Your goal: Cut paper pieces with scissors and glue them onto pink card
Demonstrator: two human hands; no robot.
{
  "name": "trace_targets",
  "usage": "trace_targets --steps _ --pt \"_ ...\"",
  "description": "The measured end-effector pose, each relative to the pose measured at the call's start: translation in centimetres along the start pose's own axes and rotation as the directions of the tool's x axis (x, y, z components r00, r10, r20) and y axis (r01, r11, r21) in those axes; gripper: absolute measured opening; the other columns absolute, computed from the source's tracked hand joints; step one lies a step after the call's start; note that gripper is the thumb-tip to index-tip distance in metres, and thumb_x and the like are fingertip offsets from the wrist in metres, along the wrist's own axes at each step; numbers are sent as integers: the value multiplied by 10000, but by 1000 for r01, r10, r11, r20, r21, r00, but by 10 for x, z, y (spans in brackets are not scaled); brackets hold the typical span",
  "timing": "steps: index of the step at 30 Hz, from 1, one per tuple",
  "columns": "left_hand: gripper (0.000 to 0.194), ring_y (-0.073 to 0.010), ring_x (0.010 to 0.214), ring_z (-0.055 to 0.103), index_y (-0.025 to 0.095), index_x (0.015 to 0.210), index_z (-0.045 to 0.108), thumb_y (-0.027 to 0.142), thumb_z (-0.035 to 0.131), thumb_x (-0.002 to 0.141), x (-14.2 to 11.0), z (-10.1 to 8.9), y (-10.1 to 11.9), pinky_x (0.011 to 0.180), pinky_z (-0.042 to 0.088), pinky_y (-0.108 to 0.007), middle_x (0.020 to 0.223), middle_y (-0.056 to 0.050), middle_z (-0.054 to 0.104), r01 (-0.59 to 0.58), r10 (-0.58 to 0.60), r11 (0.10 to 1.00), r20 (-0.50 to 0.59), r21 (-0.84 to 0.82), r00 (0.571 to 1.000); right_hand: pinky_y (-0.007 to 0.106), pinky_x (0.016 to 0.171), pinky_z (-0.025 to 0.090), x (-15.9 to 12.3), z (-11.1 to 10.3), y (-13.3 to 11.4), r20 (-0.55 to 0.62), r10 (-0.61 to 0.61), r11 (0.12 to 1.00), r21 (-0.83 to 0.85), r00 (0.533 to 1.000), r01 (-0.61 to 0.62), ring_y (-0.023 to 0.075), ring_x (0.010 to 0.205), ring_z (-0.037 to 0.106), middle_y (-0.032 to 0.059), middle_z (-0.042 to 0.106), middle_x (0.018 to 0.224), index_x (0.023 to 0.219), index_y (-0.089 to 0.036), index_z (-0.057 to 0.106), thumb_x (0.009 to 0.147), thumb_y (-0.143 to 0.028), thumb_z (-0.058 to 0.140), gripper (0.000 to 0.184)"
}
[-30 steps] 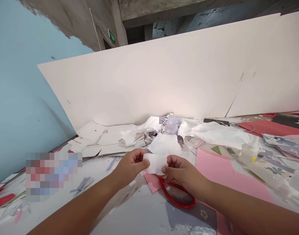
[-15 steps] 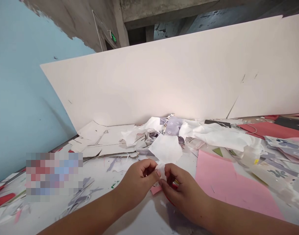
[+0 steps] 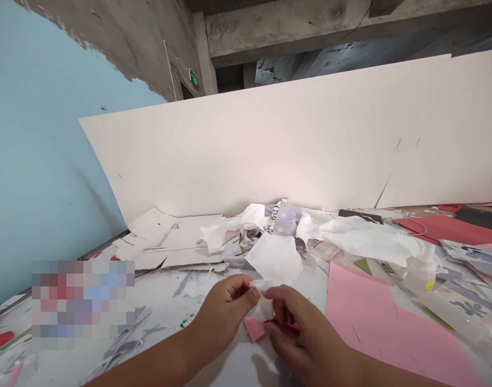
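A small white scrap of paper or thin fabric (image 3: 264, 303) is pinched between my left hand (image 3: 225, 314) and my right hand (image 3: 300, 328), and it looks gathered and narrow. A pink paper piece (image 3: 254, 329) lies just beneath the scrap. My right hand nearly covers a red plastic loop (image 3: 284, 324), so only a short bit of it shows. A large pink sheet (image 3: 391, 328) lies to the right of my right hand. Crumpled white sheets (image 3: 275, 258) are heaped just beyond both hands.
A large white board (image 3: 270, 145) leans against a blue wall (image 3: 40, 145) behind the cluttered, paint-marked work surface (image 3: 177, 301). Lavender floral fabric (image 3: 288, 219), white card offcuts (image 3: 165, 242) and red paper (image 3: 443, 228) lie along the back. A pixelated patch (image 3: 82, 303) covers part of the left.
The white scrap has gone from a flat strip to a narrow gathered piece. My hands have come closer together and now cover most of the red loop.
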State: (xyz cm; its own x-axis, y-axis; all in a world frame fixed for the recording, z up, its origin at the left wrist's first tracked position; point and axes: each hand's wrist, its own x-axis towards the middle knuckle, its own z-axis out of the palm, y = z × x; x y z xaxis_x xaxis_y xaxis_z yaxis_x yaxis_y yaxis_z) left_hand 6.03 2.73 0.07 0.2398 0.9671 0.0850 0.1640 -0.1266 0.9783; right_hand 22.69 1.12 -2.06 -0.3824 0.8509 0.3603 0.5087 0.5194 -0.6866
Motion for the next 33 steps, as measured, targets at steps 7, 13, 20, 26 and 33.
trace_targets --steps 7,13,20,26,33 --pt "293 -101 582 427 143 708 575 433 614 710 6 -2 -11 563 339 -221 616 11 507 3 0 991 22 -132 1000 219 523 338 14 7 14 45 291 756 601 956 -259 94 554 393 -49 417 667 830 -205 443 744 -386 560 232" --pt "319 -97 575 413 138 660 546 427 682 638 11 1 -17 561 320 -227 596 23 486 -17 12 990 -30 -143 999 204 447 204 22 8 12 135 384 601 714 913 -359 61 435 270 -88 369 468 642 -189 445 666 -474 611 331" --pt "354 -71 527 374 147 626 512 396 750 551 14 7 -20 529 303 -213 552 52 438 19 -48 945 -81 -325 996 192 425 191 23 5 8 164 430 477 793 888 -378 55 426 285 -95 368 446 640 -185 466 627 -431 648 307" --pt "308 -84 560 438 137 657 548 377 728 588 12 10 -21 573 352 -227 596 26 503 37 -58 939 -50 -341 997 186 433 216 25 5 13 165 431 476 793 887 -379 52 428 322 -79 438 462 696 -172 500 655 -392 654 271" --pt "245 -86 557 463 139 710 546 308 697 616 13 10 -22 551 356 -215 606 23 530 92 -115 933 -46 -348 992 200 404 170 26 5 13 172 478 500 753 861 -428 38 376 273 -87 426 416 650 -174 480 620 -389 671 289"
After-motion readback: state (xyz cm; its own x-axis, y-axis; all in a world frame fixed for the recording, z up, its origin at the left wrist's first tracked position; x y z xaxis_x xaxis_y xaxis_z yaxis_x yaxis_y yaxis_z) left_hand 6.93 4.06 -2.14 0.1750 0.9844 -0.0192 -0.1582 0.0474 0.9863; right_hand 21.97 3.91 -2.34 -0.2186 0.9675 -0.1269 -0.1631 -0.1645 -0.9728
